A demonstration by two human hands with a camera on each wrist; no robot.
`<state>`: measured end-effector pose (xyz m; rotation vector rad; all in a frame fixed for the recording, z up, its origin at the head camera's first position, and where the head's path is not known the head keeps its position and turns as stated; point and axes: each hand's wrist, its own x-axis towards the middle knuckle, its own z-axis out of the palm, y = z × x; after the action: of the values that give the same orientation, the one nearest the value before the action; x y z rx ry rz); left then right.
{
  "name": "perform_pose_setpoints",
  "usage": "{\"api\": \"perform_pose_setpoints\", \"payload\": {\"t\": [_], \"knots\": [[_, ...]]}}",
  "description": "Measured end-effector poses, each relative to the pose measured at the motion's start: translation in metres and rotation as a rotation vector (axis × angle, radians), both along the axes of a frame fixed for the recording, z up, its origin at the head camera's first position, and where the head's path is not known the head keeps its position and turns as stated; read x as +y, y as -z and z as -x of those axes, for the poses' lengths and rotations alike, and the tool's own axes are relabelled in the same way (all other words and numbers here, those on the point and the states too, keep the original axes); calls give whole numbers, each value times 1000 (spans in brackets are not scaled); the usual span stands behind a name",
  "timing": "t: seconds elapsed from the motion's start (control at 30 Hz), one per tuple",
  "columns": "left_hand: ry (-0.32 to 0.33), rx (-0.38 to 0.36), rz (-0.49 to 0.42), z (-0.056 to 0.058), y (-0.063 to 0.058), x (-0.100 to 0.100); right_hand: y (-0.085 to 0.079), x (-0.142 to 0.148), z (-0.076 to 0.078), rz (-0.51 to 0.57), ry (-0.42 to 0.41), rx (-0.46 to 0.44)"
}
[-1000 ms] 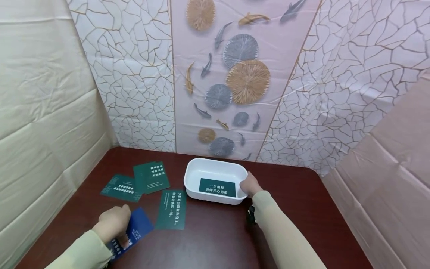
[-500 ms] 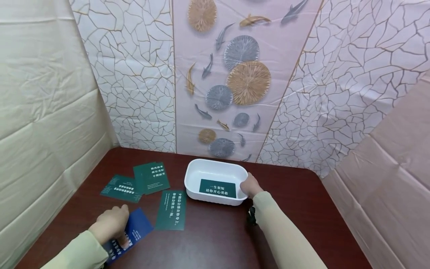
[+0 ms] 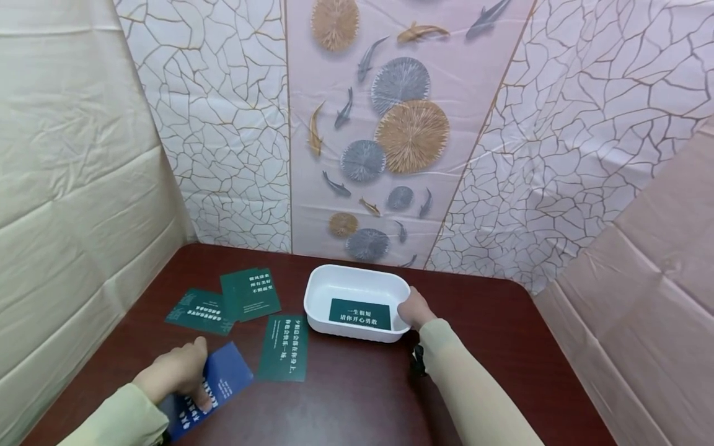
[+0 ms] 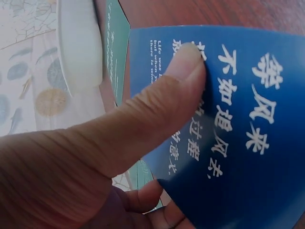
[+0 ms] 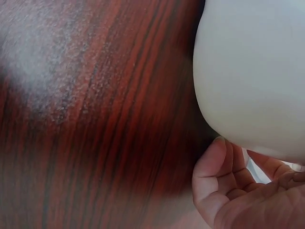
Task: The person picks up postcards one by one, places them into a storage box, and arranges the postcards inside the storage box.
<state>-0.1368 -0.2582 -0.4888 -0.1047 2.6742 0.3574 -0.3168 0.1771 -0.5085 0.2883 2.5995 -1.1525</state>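
Note:
My left hand (image 3: pixel 177 371) pinches a blue card (image 3: pixel 230 373) with white writing, at the front left of the table. In the left wrist view the thumb (image 4: pixel 152 107) lies across the card's printed face, and fingers show beneath its edge. A white plastic tub (image 3: pixel 357 279) stands at the middle back, holding one green card (image 3: pixel 360 314) flat on its floor. At the tub's right end my right hand (image 3: pixel 415 308) grips the rim. The right wrist view shows curled fingers (image 5: pixel 209 167) against the tub's outer wall (image 5: pixel 252 71).
Three green cards lie left of the tub: one with upside-down text (image 3: pixel 201 311), one overlapping it (image 3: pixel 252 294), and an upright one (image 3: pixel 283 348) nearer the front. The dark red wooden table (image 3: pixel 346 396) meets patterned cloth walls (image 3: pixel 368 155) at the back and sides.
My left hand has drifted slightly left and toward me, and more of the blue card shows beside it. The right hand stays on the tub, and the green cards lie as before.

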Motion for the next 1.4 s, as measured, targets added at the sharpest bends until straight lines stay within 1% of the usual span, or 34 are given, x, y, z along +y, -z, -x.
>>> {"api": "perform_pose_setpoints", "payload": {"t": [0.1,0.2,0.37,0.47,0.57,0.63,0.77,0.83,0.9,0.97,1.03,1.17,1.27,1.33,1.4], "knots": [[11,-1,-31,-1,3,-3,1,-1,0,-7,-6,5],[34,27,-53,-2,4,-6,3,-1,0,-8,-13,6],[92,106,-92,-2,2,-11,4,-1,0,-8,-20,1],[110,123,-138,1,-1,-15,3,-1,-1,-13,-23,7],[113,121,-183,4,-6,-17,1,0,-1,-12,-19,10],[114,121,-194,5,-8,-19,0,0,-1,-10,-15,8],[133,114,-227,4,-11,-21,0,1,0,-10,-20,8],[132,106,-251,4,-12,-21,1,1,0,-10,-23,12],[124,90,-279,4,-13,-21,2,1,0,-9,-24,13],[93,60,-317,4,-15,-20,2,1,0,-8,-22,11],[50,26,-360,4,-18,-18,1,1,0,-11,-21,7],[-58,-50,-474,4,-25,-15,-2,1,-2,-10,-30,8],[-94,-73,-517,3,-28,-14,-3,1,-3,-5,-42,21],[-95,-76,-519,3,-28,-13,-3,1,-4,-3,-44,27],[-81,-69,-505,4,-29,-14,-3,1,-4,-2,-45,32]]}}
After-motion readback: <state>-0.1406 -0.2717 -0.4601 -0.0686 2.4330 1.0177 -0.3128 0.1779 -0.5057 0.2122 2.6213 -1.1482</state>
